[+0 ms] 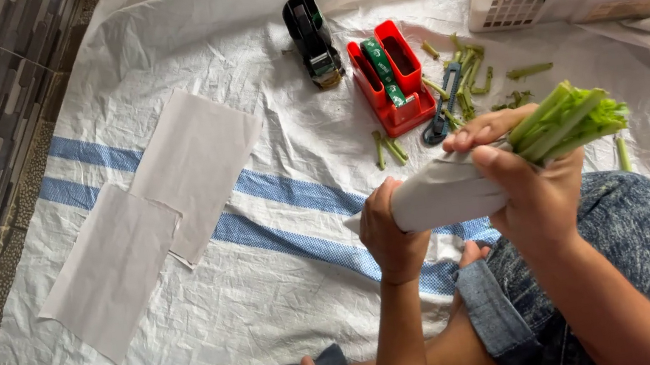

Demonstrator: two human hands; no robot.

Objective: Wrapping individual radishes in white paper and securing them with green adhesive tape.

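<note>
Green stalk bundle in paper wrap, long axis left-right, tips pointing right; left hand and right hand closed around it.

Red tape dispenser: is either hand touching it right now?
No. The red tape dispenser sits apart on the white sheet, while the left hand and right hand grip the paper-wrapped greens.

Head view, steeply downward, close

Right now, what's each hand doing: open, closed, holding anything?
Left hand: closed around the lower end of the paper-wrapped vegetable bundle.
Right hand: closed around the same bundle near the green stalks.
</note>
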